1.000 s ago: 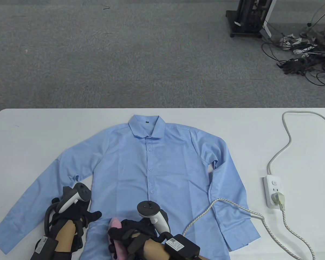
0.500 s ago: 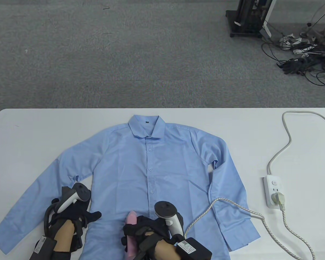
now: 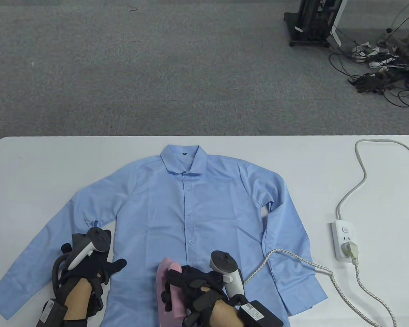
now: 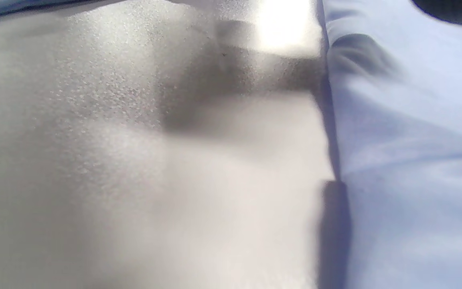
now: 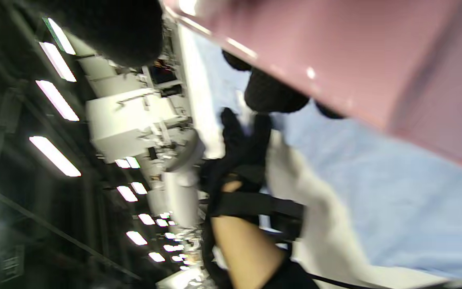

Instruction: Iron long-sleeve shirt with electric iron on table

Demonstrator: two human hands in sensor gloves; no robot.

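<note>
A light blue long-sleeve shirt (image 3: 191, 211) lies flat and buttoned on the white table (image 3: 37, 163), collar to the far side. My right hand (image 3: 191, 289) grips the handle of a pink electric iron (image 3: 170, 293), which rests on the shirt's lower front near the button line. The iron fills the top of the right wrist view (image 5: 355, 60). My left hand (image 3: 99, 269) rests flat at the shirt's left side edge, thumb on the cloth. The left wrist view shows bare table (image 4: 134, 160) beside the shirt's edge (image 4: 415, 160).
The iron's braided cord (image 3: 293, 262) runs over the shirt's right sleeve to a white power strip (image 3: 344, 240) at the table's right. The strip's grey cable (image 3: 361, 177) loops to the far right edge. Carpet, a stand and loose cables lie beyond the table.
My right hand has slid the iron to the right across the shirt's lower front, toward the button line. My left hand has stayed almost in place at the shirt's left side.
</note>
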